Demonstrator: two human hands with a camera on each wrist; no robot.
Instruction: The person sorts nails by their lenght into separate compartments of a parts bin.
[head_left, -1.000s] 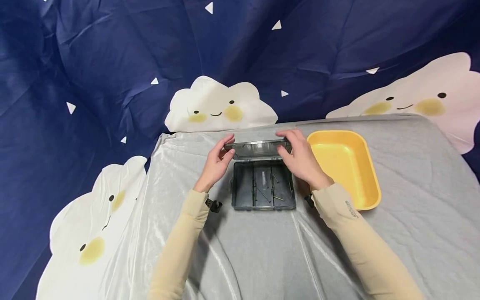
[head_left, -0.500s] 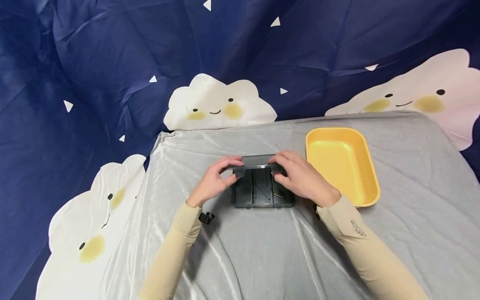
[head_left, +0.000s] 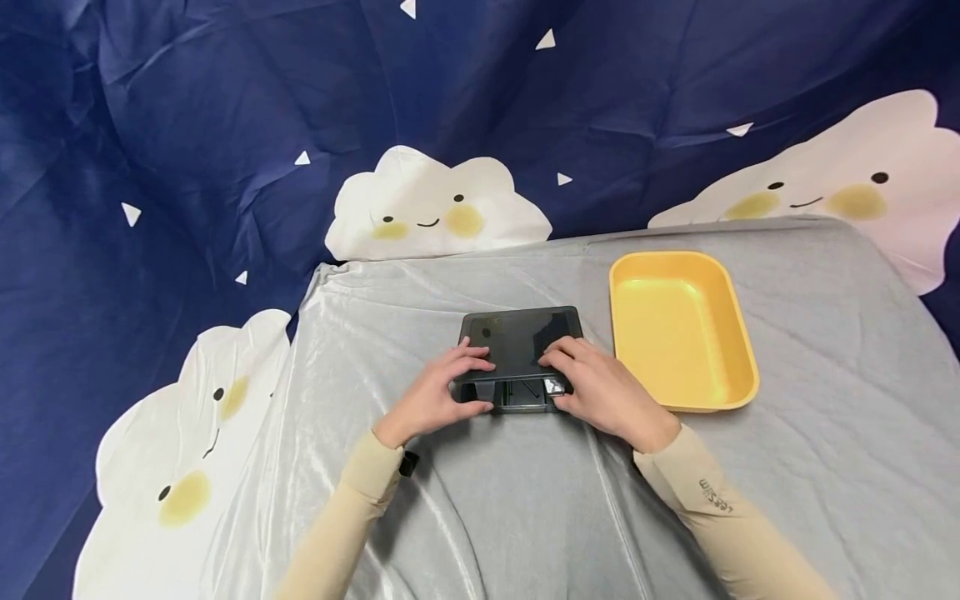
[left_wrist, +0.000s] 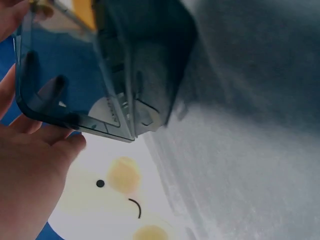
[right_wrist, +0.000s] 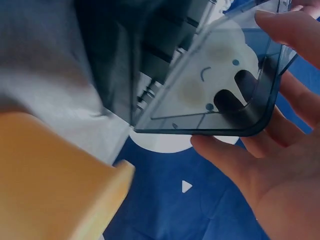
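Observation:
A dark see-through plastic storage box sits on the grey cloth, its hinged lid tilted low over the base. A narrow gap is left at the front, and thin screws or nails show through it. My left hand grips the lid's left front corner, fingers on top and thumb beneath. At the right front corner, my right hand holds the lid in the same way. Both wrist views show the clear lid between fingers and thumb; most of the box's inside is hidden.
Just right of the box stands a yellow plastic tub, close to my right hand. Grey cloth covers the table. A dark blue curtain with cloud faces hangs behind its far edge.
The lid has swung from nearly upright down towards me over the base, hiding most of the screws or nails. Both hands have moved down and nearer with it, still gripping its corners.

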